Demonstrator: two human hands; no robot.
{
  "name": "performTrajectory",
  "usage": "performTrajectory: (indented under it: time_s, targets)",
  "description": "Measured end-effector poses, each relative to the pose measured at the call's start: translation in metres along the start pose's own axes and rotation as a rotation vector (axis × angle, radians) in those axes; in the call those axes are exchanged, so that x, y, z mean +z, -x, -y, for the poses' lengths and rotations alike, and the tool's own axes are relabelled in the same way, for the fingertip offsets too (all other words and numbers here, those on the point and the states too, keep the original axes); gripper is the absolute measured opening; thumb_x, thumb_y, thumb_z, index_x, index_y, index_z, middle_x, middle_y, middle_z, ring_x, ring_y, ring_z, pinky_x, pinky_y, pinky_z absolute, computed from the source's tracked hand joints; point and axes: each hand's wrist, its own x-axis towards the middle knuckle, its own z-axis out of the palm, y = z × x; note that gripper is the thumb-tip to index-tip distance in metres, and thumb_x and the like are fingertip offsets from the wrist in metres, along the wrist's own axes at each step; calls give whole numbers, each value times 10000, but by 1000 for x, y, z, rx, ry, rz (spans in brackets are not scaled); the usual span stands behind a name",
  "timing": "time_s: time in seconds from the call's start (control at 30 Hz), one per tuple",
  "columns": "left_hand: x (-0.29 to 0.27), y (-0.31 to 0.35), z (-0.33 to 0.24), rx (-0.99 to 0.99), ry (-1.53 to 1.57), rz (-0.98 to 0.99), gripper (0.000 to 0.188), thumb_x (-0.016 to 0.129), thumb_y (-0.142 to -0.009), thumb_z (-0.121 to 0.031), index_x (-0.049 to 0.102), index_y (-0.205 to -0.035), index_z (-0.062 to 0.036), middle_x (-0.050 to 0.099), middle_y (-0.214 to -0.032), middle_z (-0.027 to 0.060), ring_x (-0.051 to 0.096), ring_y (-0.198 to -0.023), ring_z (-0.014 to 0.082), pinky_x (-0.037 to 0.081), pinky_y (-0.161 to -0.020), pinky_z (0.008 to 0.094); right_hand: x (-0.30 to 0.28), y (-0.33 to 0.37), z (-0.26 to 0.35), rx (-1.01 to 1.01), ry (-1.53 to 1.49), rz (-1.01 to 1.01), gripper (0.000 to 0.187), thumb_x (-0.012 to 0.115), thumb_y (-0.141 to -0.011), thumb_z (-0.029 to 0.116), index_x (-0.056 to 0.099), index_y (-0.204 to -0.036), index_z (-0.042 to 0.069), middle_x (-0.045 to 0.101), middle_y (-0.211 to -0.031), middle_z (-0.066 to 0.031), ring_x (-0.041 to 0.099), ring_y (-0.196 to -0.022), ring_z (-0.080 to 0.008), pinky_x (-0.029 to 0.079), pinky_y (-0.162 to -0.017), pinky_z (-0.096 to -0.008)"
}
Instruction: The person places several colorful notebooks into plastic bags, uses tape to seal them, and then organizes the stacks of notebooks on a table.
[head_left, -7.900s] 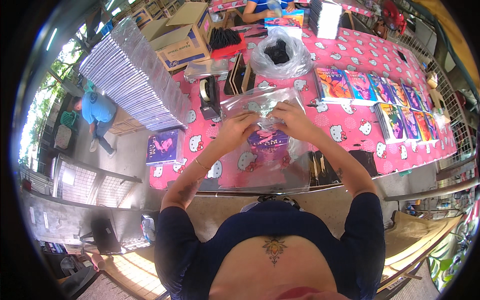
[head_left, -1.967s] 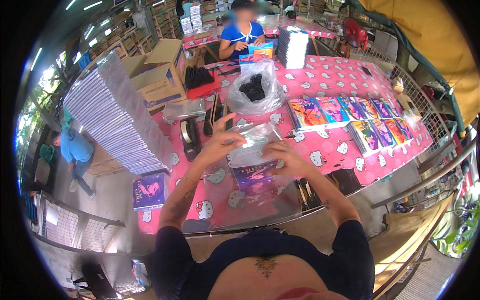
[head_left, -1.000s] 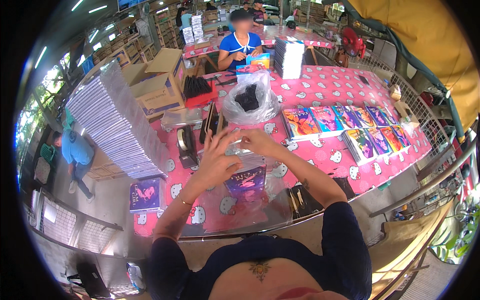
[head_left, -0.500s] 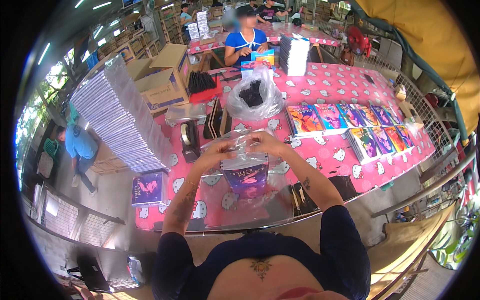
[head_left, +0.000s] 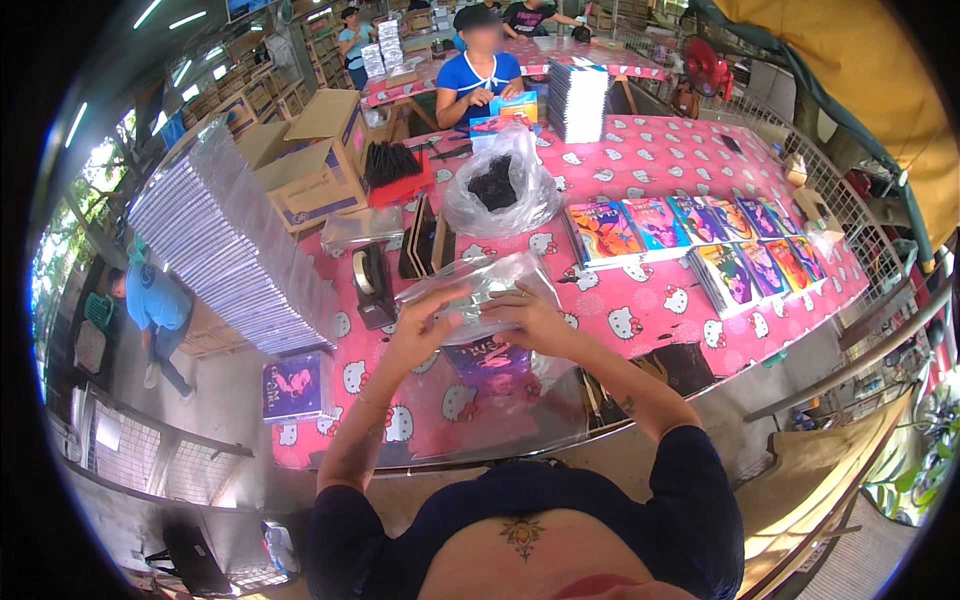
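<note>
In the head view, my left fingers (head_left: pixel 440 300) spread apart; my right fingers (head_left: pixel 505 308) bend over clear, crinkled plastic film (head_left: pixel 520 273), whether pinching I can't tell. The purple-covered rectangular book (head_left: pixel 490 362) lies just bodyward on the pink patterned worktop (head_left: pixel 600 300), nearer my right; long axis unclear.

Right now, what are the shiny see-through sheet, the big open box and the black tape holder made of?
The see-through sheet looks like thin, glossy plastic: it's clear, wrinkled and catches bright light. The open box seems dull brown cardboard, with stiff flaps. The tape holder, smooth and black, may be hard plastic or painted metal.
</note>
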Motion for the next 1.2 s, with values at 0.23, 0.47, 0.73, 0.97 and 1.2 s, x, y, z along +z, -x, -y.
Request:
performTrajectory:
  time_s: [0.23,0.47,0.73,0.97,1.2]
  targets:
    - [-2,18,12,180,-450,203,375,757,-794,-240,691,-1115,-59,622,-1222,131,573,-1154,305,454,-955,410,-2,-13,8,53,64,71,228,752,-706,100,647,-907,75,638,-900,-87,629,-913,-329,509,-779,-430]
    - [4,-27,-7,-352,-287,294,348,751,-749,-176,678,-1048,-14,652,-1001,169,623,-915,316,487,-744,379,-12,-30,8,269,59,95,257,746,-768,139,626,-984,69,628,-807,-114,640,-812,-314,490,-749,-424]
    - [-3,-35,87,-575,168,464,471,793,-803,-318,628,-1147,-42,630,-951,28,573,-864,121,461,-778,280,-7,-38,-53,517,-580,301,469,794,-793,245,610,-1164,23,640,-959,-57,599,-898,-136,480,-808,-294]
    - [-57,27,175,-705,-748,-406,343,723,-831,-302,688,-1036,-30,693,-901,73,638,-845,171,500,-686,366,4,-29,-43,659,-527,179,373,747,-842,234,632,-1123,17,640,-987,-60,597,-923,-140,489,-800,-278]
    - [-84,92,255,-823,385,-851,193,739,-824,-201,716,-931,-43,686,-791,51,617,-710,149,486,-654,299,5,-39,-30,642,-578,179,352,719,-861,235,639,-1124,15,655,-991,-65,606,-923,-142,482,-803,-289]
